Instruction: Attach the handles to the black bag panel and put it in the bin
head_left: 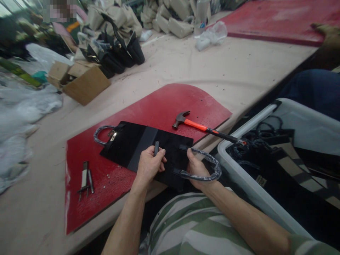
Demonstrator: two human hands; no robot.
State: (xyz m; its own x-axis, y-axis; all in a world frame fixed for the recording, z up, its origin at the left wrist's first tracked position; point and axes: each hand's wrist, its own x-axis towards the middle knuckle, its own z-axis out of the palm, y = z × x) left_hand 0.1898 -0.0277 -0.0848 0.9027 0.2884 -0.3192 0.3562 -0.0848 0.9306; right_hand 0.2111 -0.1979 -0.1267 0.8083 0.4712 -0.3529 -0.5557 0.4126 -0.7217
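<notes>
A flat black bag panel (138, 140) lies unfolded on a red board (170, 102), its near end past the board's edge. It has a plastic-wrapped handle (101, 134) and a metal clasp (113, 136) at the far-left end, and another wrapped handle (216, 166) at the right. My left hand (151, 162) is closed around a short dark rod (156, 147), held upright over the panel. With my right hand (196, 168) I grip the panel's right edge, thumb on top near the handle's tabs; the other fingers are mostly hidden.
A claw hammer (195, 124) rests on the board, handle over its edge. Slim tools (85, 179) lie at the left. A white bin (265, 180) of bag pieces stands at right. Behind are a cardboard box (86, 85), black bags (114, 53) and another person (66, 28).
</notes>
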